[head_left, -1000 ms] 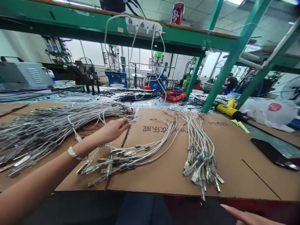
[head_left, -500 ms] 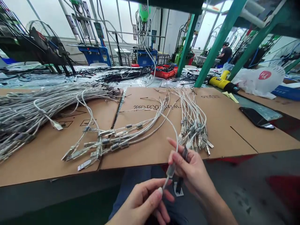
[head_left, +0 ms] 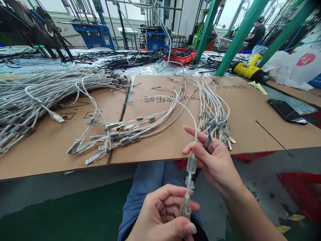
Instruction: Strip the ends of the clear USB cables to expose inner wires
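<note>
A white USB cable (head_left: 188, 110) arches down off the cardboard to my hands. My left hand (head_left: 167, 212) is closed round its clear-covered USB plug (head_left: 185, 208), above my lap. Higher up, my right hand (head_left: 215, 159) pinches the cord just above its grey ferrite bead (head_left: 192, 165). A dark, flat tool (head_left: 208, 143) is tucked between the right hand's fingers; its kind is not clear. Beyond that hand lies a bunch of similar cables (head_left: 214, 118), plugs toward me. Another small group of cables (head_left: 130, 135) lies to the left, plugs pointing left.
A large heap of grey cables (head_left: 45, 90) covers the left of the cardboard (head_left: 150, 150). At right are a black phone (head_left: 287, 111), a yellow-and-black tool (head_left: 250, 71) and a white plastic bag (head_left: 291, 68). A red tray (head_left: 181, 57) stands behind, near green posts (head_left: 207, 31). A person (head_left: 256, 33) sits far back.
My left hand has slid down the cord onto the plug. My right hand keeps its hold near the bead. The view has tilted downward.
</note>
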The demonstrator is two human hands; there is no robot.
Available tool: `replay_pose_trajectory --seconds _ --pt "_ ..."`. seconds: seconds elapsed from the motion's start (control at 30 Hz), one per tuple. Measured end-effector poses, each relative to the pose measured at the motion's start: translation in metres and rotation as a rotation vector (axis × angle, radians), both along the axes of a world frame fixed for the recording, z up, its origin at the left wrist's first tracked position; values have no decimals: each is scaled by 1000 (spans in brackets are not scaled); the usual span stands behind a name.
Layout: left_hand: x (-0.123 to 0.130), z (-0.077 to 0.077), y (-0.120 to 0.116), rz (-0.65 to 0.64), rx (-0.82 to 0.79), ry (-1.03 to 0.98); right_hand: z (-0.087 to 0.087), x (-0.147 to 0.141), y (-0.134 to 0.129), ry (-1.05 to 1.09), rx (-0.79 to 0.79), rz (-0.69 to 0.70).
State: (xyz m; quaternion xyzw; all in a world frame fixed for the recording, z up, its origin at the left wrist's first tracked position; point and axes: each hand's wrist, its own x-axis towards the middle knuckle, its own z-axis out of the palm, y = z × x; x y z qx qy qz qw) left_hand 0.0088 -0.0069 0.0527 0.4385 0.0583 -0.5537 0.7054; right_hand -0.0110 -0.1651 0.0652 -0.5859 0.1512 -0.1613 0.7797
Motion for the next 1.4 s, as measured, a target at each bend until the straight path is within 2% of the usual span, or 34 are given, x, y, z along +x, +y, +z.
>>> replay_pose_trajectory --seconds 0.17,0.27,0.4,0.47,0.53,0.57,0.7,0.77,0.93,1.07,1.2,1.27,1.3,1.37,1.4 --pt "-2 5 -3 59 6 23 -3 -5 -9 43 -152 75" --pt "-1 -1 -1 58 -7 6 -3 -20 -15 85 -274 150" --pt "1 -13 3 3 -122 13 -2 -52 -16 181 -407 248" --pt "2 -16 3 -11 -150 1 -4 -64 -13 195 -555 257" --pt "2 -17 1 -2 -128 -42 -8 -69 -10 160 -617 231" --pt "1 -16 0 6 -108 -68 -10 -69 -8 139 -569 217" --pt "-5 -15 -3 20 -4 -172 -18 -53 4 169 -214 145" --pt "-7 -18 -3 13 4 -185 -20 -42 9 193 -138 121" --pt "-2 -34 -2 -112 -336 93 -24 -29 16 178 5 195" --pt "-1 -35 0 -83 -328 119 -26 -30 16 168 19 240" --pt "-2 -25 4 -32 -186 37 -24 -41 9 171 -106 264" --pt "-2 -21 5 -9 -125 -12 -21 -52 4 162 -247 286" --pt "-1 -20 5 -1 -120 -30 -18 -57 1 151 -358 301" --pt "-1 -20 5 7 -129 -36 -12 -65 -1 67 -753 350" --pt "0 -20 4 8 -136 -36 -8 -67 -1 31 -899 370"
